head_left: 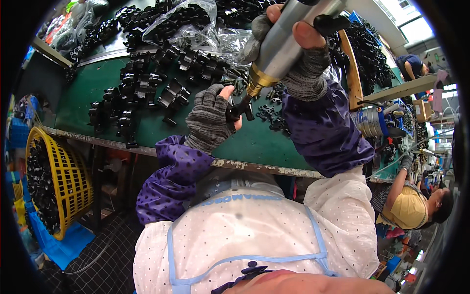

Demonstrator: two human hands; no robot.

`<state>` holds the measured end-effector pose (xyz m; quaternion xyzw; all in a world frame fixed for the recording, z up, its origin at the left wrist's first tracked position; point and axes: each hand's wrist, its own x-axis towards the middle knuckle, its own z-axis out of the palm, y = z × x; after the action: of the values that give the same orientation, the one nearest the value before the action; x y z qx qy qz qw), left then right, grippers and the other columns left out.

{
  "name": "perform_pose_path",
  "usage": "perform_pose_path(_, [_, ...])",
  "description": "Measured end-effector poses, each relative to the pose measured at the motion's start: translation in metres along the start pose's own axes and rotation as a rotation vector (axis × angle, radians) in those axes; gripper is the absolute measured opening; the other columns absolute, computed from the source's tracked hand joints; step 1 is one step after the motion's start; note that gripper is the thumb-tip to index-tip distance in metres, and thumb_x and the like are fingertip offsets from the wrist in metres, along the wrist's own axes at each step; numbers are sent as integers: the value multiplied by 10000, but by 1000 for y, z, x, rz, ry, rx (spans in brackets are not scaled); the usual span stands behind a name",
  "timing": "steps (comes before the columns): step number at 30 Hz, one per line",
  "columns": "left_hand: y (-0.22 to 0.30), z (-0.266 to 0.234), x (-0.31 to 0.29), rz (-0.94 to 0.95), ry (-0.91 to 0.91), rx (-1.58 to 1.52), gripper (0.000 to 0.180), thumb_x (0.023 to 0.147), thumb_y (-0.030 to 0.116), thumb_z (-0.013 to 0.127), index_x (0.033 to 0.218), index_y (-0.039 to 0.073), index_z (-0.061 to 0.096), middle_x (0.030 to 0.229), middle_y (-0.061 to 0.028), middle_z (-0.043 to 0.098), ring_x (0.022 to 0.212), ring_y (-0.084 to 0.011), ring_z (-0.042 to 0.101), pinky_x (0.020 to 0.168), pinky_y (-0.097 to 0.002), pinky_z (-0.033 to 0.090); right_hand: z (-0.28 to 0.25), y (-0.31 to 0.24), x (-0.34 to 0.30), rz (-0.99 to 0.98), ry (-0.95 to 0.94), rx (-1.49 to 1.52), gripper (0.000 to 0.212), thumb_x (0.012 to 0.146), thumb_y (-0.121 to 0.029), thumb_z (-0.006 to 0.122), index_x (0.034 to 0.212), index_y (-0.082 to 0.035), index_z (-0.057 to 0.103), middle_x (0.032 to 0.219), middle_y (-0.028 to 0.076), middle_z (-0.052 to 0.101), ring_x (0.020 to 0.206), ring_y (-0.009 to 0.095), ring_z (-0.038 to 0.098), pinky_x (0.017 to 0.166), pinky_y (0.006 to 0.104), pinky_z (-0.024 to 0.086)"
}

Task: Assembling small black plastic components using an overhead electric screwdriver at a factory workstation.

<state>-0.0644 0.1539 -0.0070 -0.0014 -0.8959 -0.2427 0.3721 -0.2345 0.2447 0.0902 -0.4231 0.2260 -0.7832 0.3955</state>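
Note:
My right hand [306, 63], in a grey glove with bare fingertips, is wrapped round a silver power screwdriver [281, 49] with a brass collar. The tool points down and left, and its bit reaches a small black part [238, 111]. My left hand [210, 117], gloved the same way, pinches that part between thumb and fingers just above the green tabletop [264, 147]. The fingers hide much of the part. Several small black pieces [269, 115] lie right of it, and larger black clamp-like parts [174, 93] are lined up to the left.
Heaps of black parts and clear plastic bags [181, 22] cover the table's far side. A yellow basket [78, 181] of black parts stands at the left. A wooden board [351, 68] and a metal canister [368, 122] are at the right. Co-workers [406, 203] are farther right.

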Motion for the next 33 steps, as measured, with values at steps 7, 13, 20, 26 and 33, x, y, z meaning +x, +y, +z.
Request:
perform_pose_path(7, [6, -1, 2, -51, -130, 43, 655, 540, 160, 678, 1151, 79, 456, 1053, -121, 488, 949, -299, 480, 802, -384, 424, 19, -22, 12, 42, -224, -278, 629, 752, -520, 569, 1103, -11, 451, 915, 200, 589, 817, 266, 601, 650, 347, 524])
perform_pose_path(13, [1, -24, -30, -93, -444, 51, 661, 545, 134, 663, 1171, 106, 454, 1119, -127, 468, 1030, -311, 454, 848, -388, 418, -13, -27, -39, 659, -91, -1876, 578, 760, -501, 568, 1080, -22, 513, 946, 145, 610, 907, 290, 594, 743, 407, 483])
perform_pose_path(20, [6, -32, -30, -59, -380, -19, 572, 557, 44, 650, 1111, 109, 523, 1140, -101, 499, 1074, -299, 465, 872, -372, 416, -89, 14, -81, 1157, 102, -2183, 363, 781, -411, 567, 948, -93, 616, 892, 136, 626, 852, 279, 601, 695, 411, 461])
perform_pose_path(26, [9, -30, -37, -87, -267, -74, 489, 569, 15, 657, 1039, 100, 549, 1098, -103, 518, 1056, -299, 478, 874, -365, 408, -44, 0, -99, 800, 408, -1116, 260, 772, -272, 625, 905, -48, 615, 711, 32, 599, 599, 122, 536, 541, 261, 432])
perform_pose_path(33, [7, -25, -40, -21, -202, -94, 485, 568, 2, 659, 1029, 130, 581, 1045, -93, 523, 1013, -298, 487, 854, -370, 419, 13, 43, -107, 770, 381, -650, 240, 783, -225, 612, 896, -14, 626, 634, -33, 538, 539, 30, 485, 472, 175, 388])
